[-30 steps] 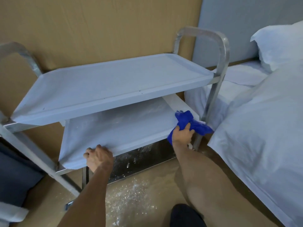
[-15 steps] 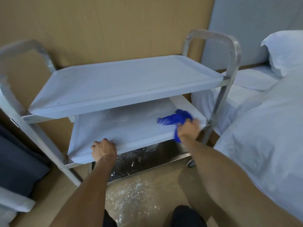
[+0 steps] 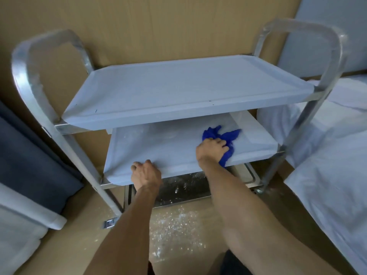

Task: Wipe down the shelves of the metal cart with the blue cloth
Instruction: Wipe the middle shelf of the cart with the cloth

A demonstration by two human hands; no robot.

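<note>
At the far left a dark grey cushion with a pale trim (image 3: 29, 161) lies just beside the silver tubular metal cart (image 3: 39, 108), whose left handle loop rises above the shelves. The pale upper shelf (image 3: 178, 86) carries nothing. Below it, the left hand (image 3: 146, 173) is closed over the front edge of the pale middle shelf (image 3: 158, 149), near its front left corner, fingers curled on top, apparently steadying the cart.

Further right, the right hand (image 3: 212, 149) is clenched around the crumpled bright blue cloth (image 3: 228, 136) and presses it onto the middle shelf, right of centre and close to the front edge; loose ends of the cloth fan out toward the back right. A second ago the cloth was bunched at the front right corner, by the cart's upright post; half a second ago it was already on the surface, and now it sits further inward. The wipe is therefore travelling leftward across this shelf, and the left half looks not yet covered.

White specks lie on the dark bottom shelf (image 3: 182, 189) and the tan floor (image 3: 174, 225) in front, so the lowest level probably needs attention too. At the far right, the white-sheeted bed (image 3: 327, 165) stands close beside the cart.
</note>
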